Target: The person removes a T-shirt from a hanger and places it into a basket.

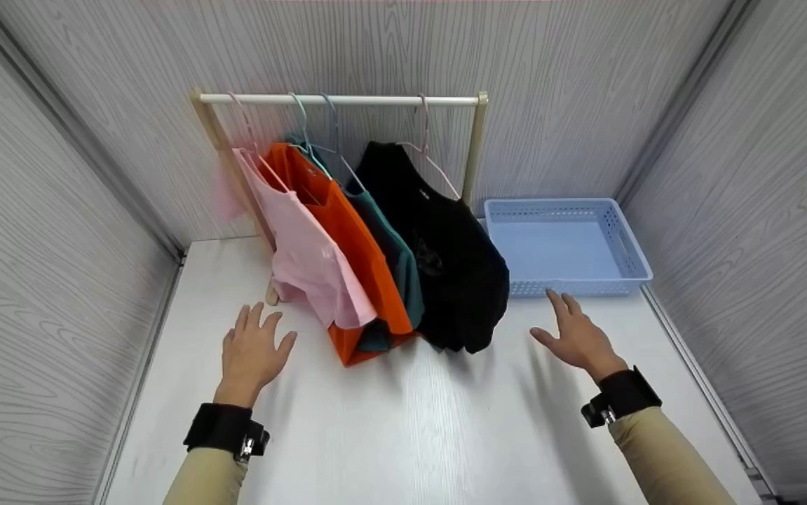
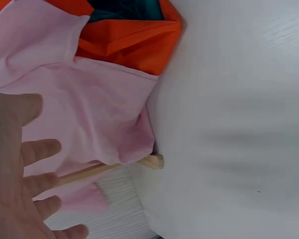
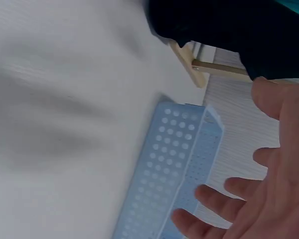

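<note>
My left hand (image 1: 254, 354) hovers over the white table, fingers spread, nearest to a pink shirt (image 1: 312, 259) on a hanger. Over on the right, my right hand (image 1: 578, 339) is held out with spread fingers, just in front of a light blue basket (image 1: 557, 287). Neither hand touches anything. Beside the pink shirt hang an orange garment (image 1: 368, 259), a teal garment (image 1: 410, 287) and a black shirt (image 1: 456, 266). All are on thin hangers hooked over the white rod of a small rack (image 1: 382, 100). In the left wrist view the pink shirt (image 2: 84, 109) lies beyond the fingers.
Wood-grain panels (image 1: 403, 42) enclose the table (image 1: 403, 435) at the back and both sides. The rack has wooden uprights (image 1: 475, 151). No item shows inside the perforated basket, which sits near the right back corner.
</note>
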Demonstrator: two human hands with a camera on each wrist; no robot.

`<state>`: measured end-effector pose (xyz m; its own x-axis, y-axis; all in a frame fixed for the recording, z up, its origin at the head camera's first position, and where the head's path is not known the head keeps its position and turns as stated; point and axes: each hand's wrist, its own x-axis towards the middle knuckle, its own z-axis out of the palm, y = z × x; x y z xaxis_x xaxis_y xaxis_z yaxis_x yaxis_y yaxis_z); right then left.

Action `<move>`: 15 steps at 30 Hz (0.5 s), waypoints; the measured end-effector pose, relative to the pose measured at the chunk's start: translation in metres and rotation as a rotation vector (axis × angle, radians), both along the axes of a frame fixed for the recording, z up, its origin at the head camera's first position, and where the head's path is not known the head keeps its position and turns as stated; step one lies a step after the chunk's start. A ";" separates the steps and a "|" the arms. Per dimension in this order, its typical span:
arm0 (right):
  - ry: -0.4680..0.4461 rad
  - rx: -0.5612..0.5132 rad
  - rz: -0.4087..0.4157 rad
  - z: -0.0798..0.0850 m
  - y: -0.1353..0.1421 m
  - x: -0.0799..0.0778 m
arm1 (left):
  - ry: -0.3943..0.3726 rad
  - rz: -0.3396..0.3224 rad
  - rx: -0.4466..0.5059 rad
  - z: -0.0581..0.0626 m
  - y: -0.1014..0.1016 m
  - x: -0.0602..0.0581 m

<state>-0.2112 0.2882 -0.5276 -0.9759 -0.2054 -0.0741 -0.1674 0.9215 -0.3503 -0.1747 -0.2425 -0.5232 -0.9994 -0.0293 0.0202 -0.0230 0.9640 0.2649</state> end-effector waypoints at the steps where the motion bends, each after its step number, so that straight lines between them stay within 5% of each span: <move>1: -0.023 -0.006 0.021 0.006 -0.001 -0.001 | -0.016 -0.001 0.006 0.006 0.000 0.001; 9: -0.108 0.052 0.149 0.063 -0.017 -0.019 | -0.310 -0.081 -0.028 0.074 0.018 -0.002; 15: -0.153 0.093 0.197 0.100 -0.028 -0.033 | -0.384 -0.173 0.013 0.118 0.055 -0.012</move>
